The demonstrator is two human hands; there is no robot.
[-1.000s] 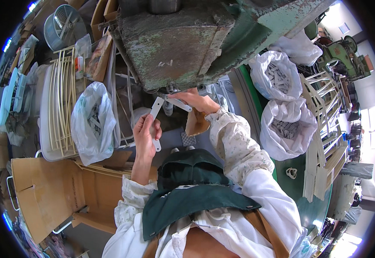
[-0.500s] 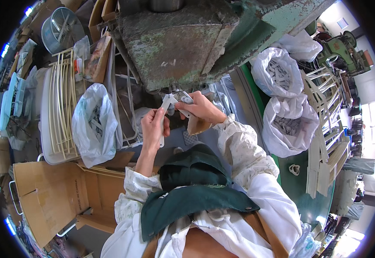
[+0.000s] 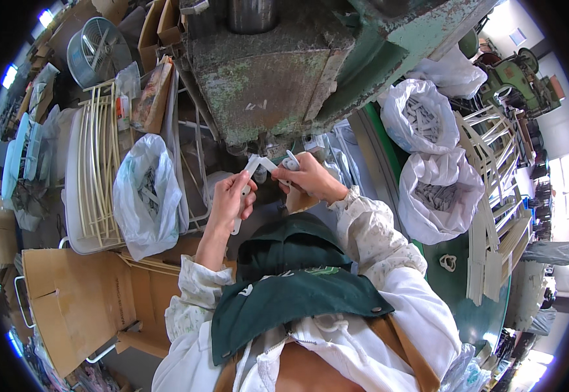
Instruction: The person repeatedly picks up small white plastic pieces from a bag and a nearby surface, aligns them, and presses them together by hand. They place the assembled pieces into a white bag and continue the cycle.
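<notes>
My left hand (image 3: 224, 196) is closed around a flat white strip (image 3: 252, 167), whose lower end shows below the fingers. In my right hand (image 3: 314, 178), another white strip (image 3: 267, 164) is pinched, along with a small white piece (image 3: 291, 161) that sticks up beside the fingers. The upper ends of the two strips meet in an upside-down V; I cannot tell whether they are joined. Both hands are just in front of the lower edge of a worn green press (image 3: 258, 91). The tooling behind the strips is partly hidden.
A bag of grey-white parts (image 3: 146, 196) stands at the left beside pale rods (image 3: 95, 170). An opened cardboard box (image 3: 75, 307) lies at lower left. On the right, two white bags (image 3: 438, 222) (image 3: 421, 140) of strips sit by stacked pale frames (image 3: 493, 228).
The strips have come together at their upper ends, and the one in my right hand now slants down to the right. The view has shifted slightly, with more of the press showing.
</notes>
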